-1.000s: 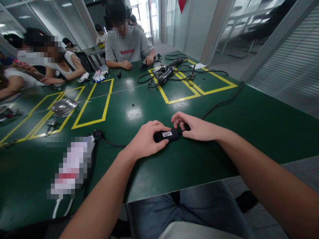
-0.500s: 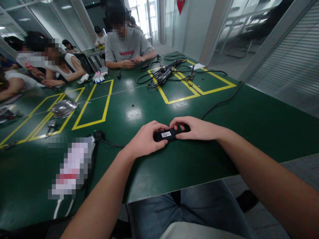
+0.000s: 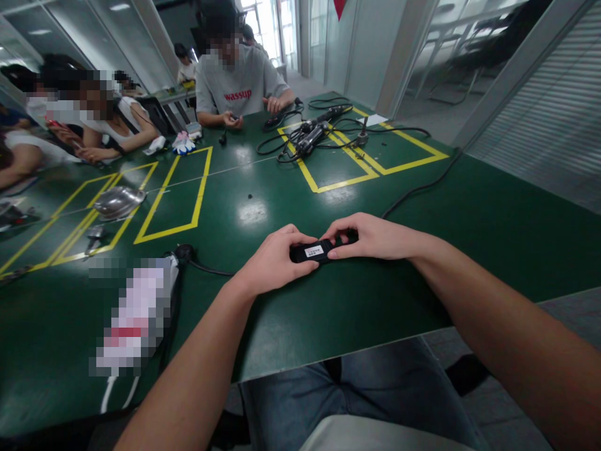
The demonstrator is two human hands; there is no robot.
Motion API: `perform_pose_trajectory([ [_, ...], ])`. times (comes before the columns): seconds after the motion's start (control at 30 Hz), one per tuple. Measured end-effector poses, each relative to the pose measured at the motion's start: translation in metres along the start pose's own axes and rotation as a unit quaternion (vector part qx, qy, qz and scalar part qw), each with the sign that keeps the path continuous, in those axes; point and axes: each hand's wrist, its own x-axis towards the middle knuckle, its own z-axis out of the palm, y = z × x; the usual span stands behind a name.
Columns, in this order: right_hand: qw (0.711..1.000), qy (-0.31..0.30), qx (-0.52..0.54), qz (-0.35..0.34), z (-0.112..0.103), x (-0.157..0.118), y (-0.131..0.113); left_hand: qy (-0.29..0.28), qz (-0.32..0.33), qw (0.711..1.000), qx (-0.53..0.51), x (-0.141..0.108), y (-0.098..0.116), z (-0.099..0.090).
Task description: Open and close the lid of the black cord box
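A small black box with a white printed label (image 3: 313,251) lies low over the green table between my hands. My left hand (image 3: 277,260) wraps its left end, with the thumb at the near side and the fingers at the far side. At the opposite end, my right hand (image 3: 361,237) is closed on the dark part, thumb and fingers nearly meeting. A black cord (image 3: 213,272) leads left from my left hand, and another black cord (image 3: 408,193) runs off behind my right hand. My fingers hide both ends of the box.
To the left lie a black plug (image 3: 184,252), a blurred white-and-pink package (image 3: 139,307) and a metal bowl (image 3: 119,202). Across the green table (image 3: 507,232), black corded tools (image 3: 312,138) lie tangled by yellow tape. A co-worker in a grey shirt (image 3: 239,78) sits opposite.
My right hand has risen slightly, its thumb tip a little further left over the box. The view has shifted a little. The co-worker's hands opposite have moved apart.
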Motion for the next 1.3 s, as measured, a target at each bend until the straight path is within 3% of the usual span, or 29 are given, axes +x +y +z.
perform_pose_trajectory([
  [1.3,1.000,-0.007,-0.010,0.006,0.0000,-0.0006,-0.0039,-0.003,0.006,1.000,-0.003,0.0006,0.0003,-0.0024],
])
